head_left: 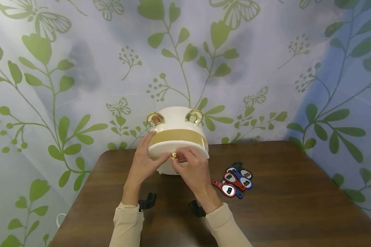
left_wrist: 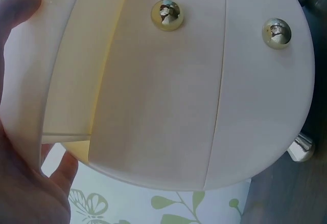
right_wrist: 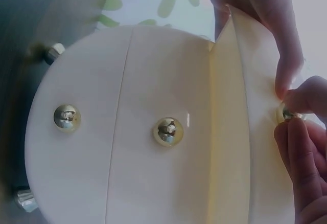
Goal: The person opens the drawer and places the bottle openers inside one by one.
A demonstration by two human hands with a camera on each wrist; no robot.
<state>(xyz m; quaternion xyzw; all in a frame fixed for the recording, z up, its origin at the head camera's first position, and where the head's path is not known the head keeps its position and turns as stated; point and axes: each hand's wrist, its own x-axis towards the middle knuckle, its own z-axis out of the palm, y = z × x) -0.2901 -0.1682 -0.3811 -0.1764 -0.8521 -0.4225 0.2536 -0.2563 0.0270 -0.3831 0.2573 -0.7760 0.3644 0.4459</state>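
Note:
A white, rounded drawer box (head_left: 175, 118) with two gold ears stands on the table, its top drawer (head_left: 159, 148) pulled out. My right hand (head_left: 193, 168) pinches the small gold knob (head_left: 174, 155) of that drawer between thumb and fingers; the right wrist view also shows this knob (right_wrist: 287, 112) mostly covered by fingertips. At the drawer's left side is my left hand (head_left: 143, 160), holding the front panel with the thumb across its face and fingers round behind the edge. Below, the middle drawer (left_wrist: 158, 91) and bottom drawer (left_wrist: 260, 96) are closed, each with a gold knob.
Several bottle openers (head_left: 228, 189) in red, blue and black lie in a pile on the brown wooden table (head_left: 281, 192), right of the box. Behind the table hangs a curtain (head_left: 89, 68) printed with leaves and butterflies. Short metallic feet (left_wrist: 301, 147) carry the box.

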